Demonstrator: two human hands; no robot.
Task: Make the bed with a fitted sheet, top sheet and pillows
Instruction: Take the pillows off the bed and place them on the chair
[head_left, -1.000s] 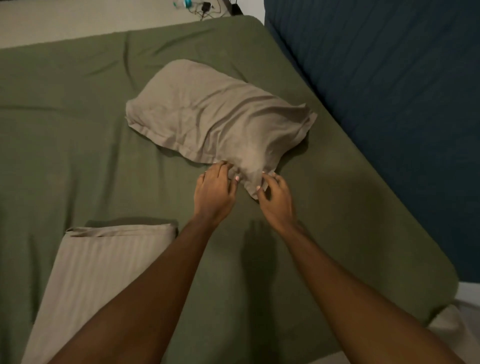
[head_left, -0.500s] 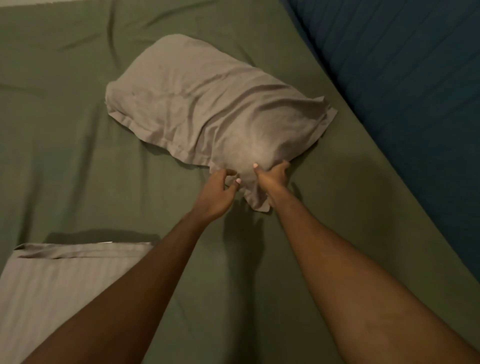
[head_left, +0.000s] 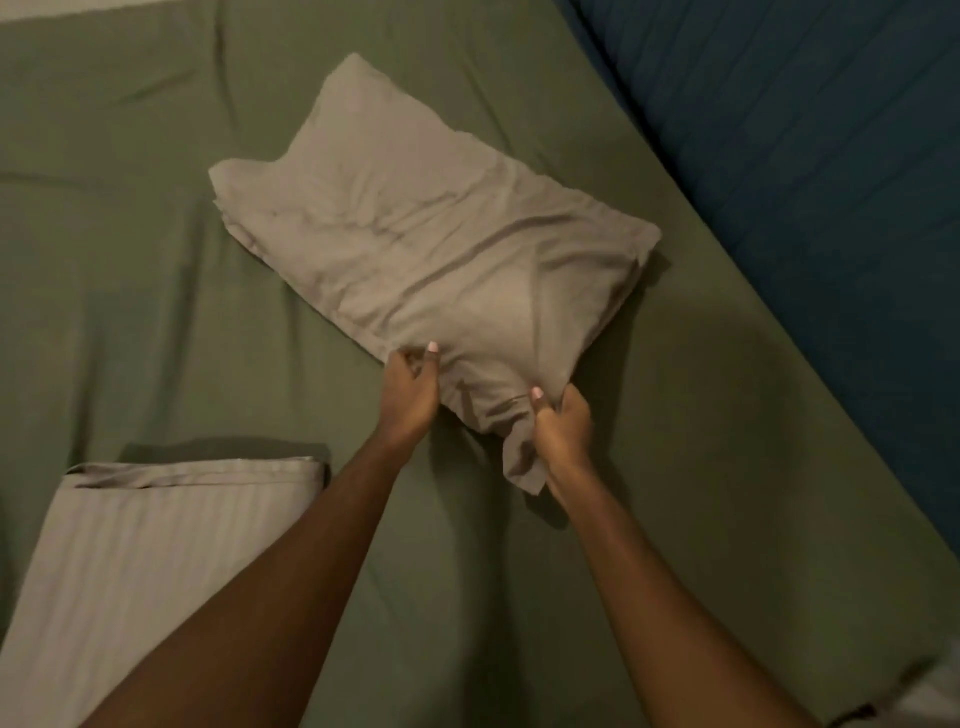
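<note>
Gripping the pillow (head_left: 431, 249) at its near end with both hands, arms stretched forward over the bed. Far left, low: folded striped sheet (head_left: 135, 561) lying flat on the green fitted sheet (head_left: 104, 260), clear of my arms. Left forearm runs up diagonally from the bottom edge; my left hand (head_left: 410, 395) pinches the pillow's near-left edge, thumb on top, fingers curled under the fabric. Pillow sits mid-bed, angled, far end pointing up-left, case wrinkled. My right hand (head_left: 563, 431) is fisted around the bunched near corner of the pillowcase, thumb up, a loose flap hanging below the wrist. Right forearm comes in from the lower right. Far right: dark blue surface (head_left: 805, 156) alongside the bed.
</note>
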